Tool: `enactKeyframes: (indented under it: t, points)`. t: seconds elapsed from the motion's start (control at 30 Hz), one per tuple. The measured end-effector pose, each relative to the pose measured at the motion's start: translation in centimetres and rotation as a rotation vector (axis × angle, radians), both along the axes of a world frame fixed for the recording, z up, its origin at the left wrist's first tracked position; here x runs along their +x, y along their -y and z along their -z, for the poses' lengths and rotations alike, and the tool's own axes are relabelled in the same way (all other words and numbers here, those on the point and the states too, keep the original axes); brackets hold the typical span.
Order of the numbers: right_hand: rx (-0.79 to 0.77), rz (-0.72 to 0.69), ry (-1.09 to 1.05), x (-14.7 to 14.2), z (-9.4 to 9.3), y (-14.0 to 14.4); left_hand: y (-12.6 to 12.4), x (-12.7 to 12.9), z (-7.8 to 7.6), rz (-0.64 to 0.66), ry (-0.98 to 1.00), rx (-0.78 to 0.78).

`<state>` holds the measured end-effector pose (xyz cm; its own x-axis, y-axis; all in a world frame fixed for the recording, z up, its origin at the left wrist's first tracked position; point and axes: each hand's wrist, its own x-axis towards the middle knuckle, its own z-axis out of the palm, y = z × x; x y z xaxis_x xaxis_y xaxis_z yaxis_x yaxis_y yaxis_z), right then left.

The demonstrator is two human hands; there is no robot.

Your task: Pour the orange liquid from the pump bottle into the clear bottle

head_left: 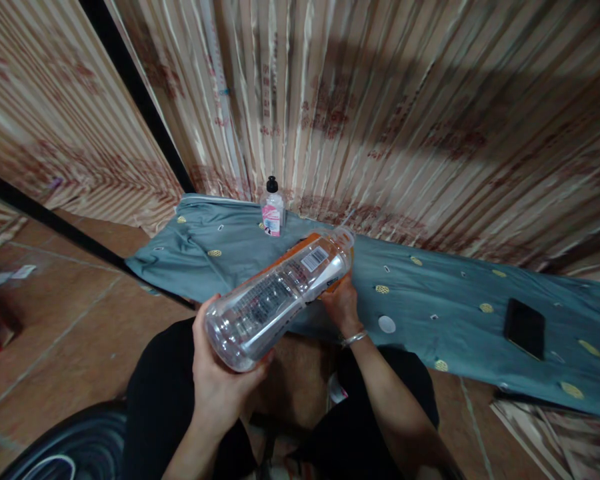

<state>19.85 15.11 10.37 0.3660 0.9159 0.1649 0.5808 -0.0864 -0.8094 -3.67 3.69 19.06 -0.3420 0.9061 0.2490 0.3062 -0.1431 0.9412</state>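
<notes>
While left fingers (pixel 201 333) clasp a bottle (pixel 275 303), grip of right fingers (pixel 334 305) unclear, teal cloth (pixel 455 303) below, striped curtain (pixel 300 87) behind, tiled floor (pixel 75 313).

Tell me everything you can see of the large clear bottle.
The bottle looks like clear plastic, with a rounded base, a waist, dark print and a white barcode patch; orange shows at its edges. Its neck appears uncapped. It slants, neck away and to the right, partly over the blue-grey cloth. The left hand cups its base; the right hand holds nearer its neck.
</notes>
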Motion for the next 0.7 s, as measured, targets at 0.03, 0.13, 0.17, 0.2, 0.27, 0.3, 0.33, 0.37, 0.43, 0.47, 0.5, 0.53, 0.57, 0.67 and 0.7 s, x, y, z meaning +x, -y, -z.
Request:
enactKeyframes:
  t: [0.03, 0.13, 0.17, 0.2, 0.27, 0.3, 0.33, 0.37, 0.43, 0.47, 0.5, 0.53, 0.57, 0.67, 0.7]
  points:
    - [0.007, 0.001, 0.005, 0.0, 0.1, 0.0, 0.0, -0.2, 0.1, 0.016, -0.012, -0.005]
    - [-0.005, -0.002, 0.016, 0.1, 0.3, -0.1, 0.0, -0.2, 0.1, 0.007, -0.009, -0.009]
    - [-0.014, -0.001, 0.021, 0.2, 0.3, -0.1, 0.1, 0.0, -0.1, -0.006, 0.004, -0.010]
    - [-0.021, 0.000, 0.025, 0.2, 0.4, -0.1, 0.1, 0.3, -0.2, -0.017, 0.024, -0.011]
    - [-0.024, -0.001, 0.032, 0.3, 0.5, -0.1, 0.3, 0.9, -0.6, -0.041, 0.065, -0.012]
    - [-0.021, -0.003, 0.032, 0.3, 0.6, -0.1, 0.4, 1.2, -0.7, -0.049, 0.077, -0.010]
    - [-0.017, -0.005, 0.031, 0.3, 0.6, -0.1, 0.4, 1.3, -0.8, -0.057, 0.082, -0.009]
    - [-0.013, -0.005, 0.030, 0.3, 0.6, -0.1, 0.4, 1.4, -0.8, -0.060, 0.083, -0.007]
    - [-0.011, 0.003, 0.034, 0.3, 0.6, -0.1, 0.3, 1.3, -0.7, -0.063, 0.075, -0.001]
    - [-0.014, 0.007, 0.035, 0.3, 0.6, -0.1, 0.3, 1.1, -0.6, -0.054, 0.066, 0.002]
    - [-0.017, 0.010, 0.035, 0.3, 0.5, 0.0, 0.2, 0.9, -0.5, -0.034, 0.052, 0.005]
    - [-0.018, 0.009, 0.033, 0.2, 0.5, 0.0, 0.2, 0.8, -0.4, -0.016, 0.036, 0.009]
    - [-0.019, 0.005, 0.028, 0.2, 0.4, 0.0, 0.2, 0.8, -0.4, 0.003, 0.021, 0.013]
    - [-0.026, -0.012, 0.004, 0.2, 0.1, 0.1, 0.2, 1.0, -0.6, -0.035, 0.047, 0.015]
    - [-0.028, -0.015, -0.001, 0.2, 0.1, 0.1, 0.3, 1.2, -0.7, -0.052, 0.069, 0.011]
